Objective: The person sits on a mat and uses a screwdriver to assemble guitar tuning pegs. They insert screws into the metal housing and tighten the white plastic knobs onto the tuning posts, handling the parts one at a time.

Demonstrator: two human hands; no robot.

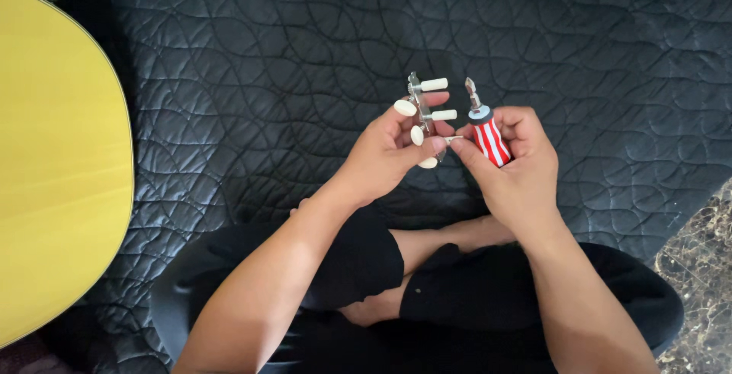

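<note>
Tuner set and screwdriver held at centre frame

The tuning-machine strip (424, 118) with cream knobs is off any instrument, pinched in the closed left hand (385, 153); the right hand (518, 162) is wrapped around a red-striped screwdriver (485, 131), its fingertips touching a small screw (453, 139). Yellow guitar body (61, 168) lies far left on the quilted mat (252, 54).

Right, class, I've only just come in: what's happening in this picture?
A person sits cross-legged on a dark quilted mat. The left hand holds a metal set of guitar tuning pegs with cream knobs. The right hand grips a stubby red-and-white striped screwdriver, tip upward, while its fingertips pinch a small screw beside the pegs. A yellow guitar body lies at the left.
</note>
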